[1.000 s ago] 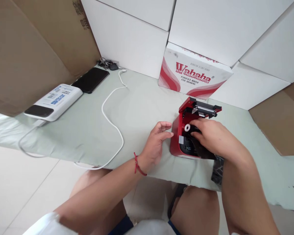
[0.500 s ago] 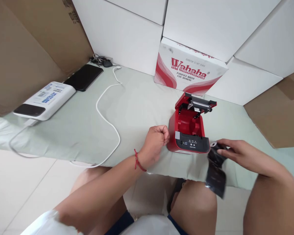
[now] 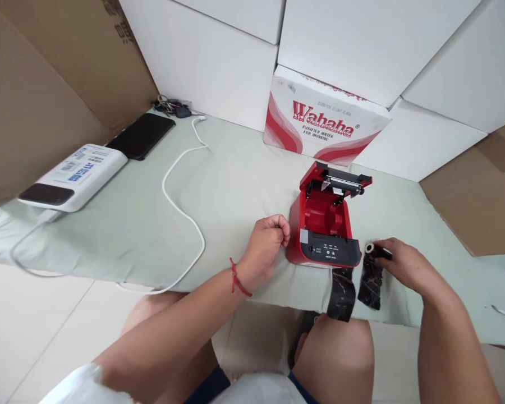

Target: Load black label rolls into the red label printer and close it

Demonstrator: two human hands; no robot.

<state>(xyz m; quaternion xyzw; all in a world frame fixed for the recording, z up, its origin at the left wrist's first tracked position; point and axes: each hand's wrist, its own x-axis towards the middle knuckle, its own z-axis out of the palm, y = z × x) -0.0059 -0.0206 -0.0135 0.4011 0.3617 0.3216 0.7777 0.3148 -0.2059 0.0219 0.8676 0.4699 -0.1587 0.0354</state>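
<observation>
A small red printer stands on the pale green table with its lid tilted open and its bay bare. My left hand is curled into a fist against the printer's left side, a red cord at the wrist. My right hand rests on the table just right of the printer, fingers closed on a roll with a white core. A black strip trails from that roll, and a second loop of black strip hangs over the table's front edge.
A white device, a black phone and a white cable lie at the left. White boxes and a red-and-white Wahaha carton line the back. Brown cardboard leans at right, more at left. My knees are below the table edge.
My right hand lifted the roll out of the printer's bay and brought it down onto the table at the right. My left hand closed from spread fingers into a fist.
</observation>
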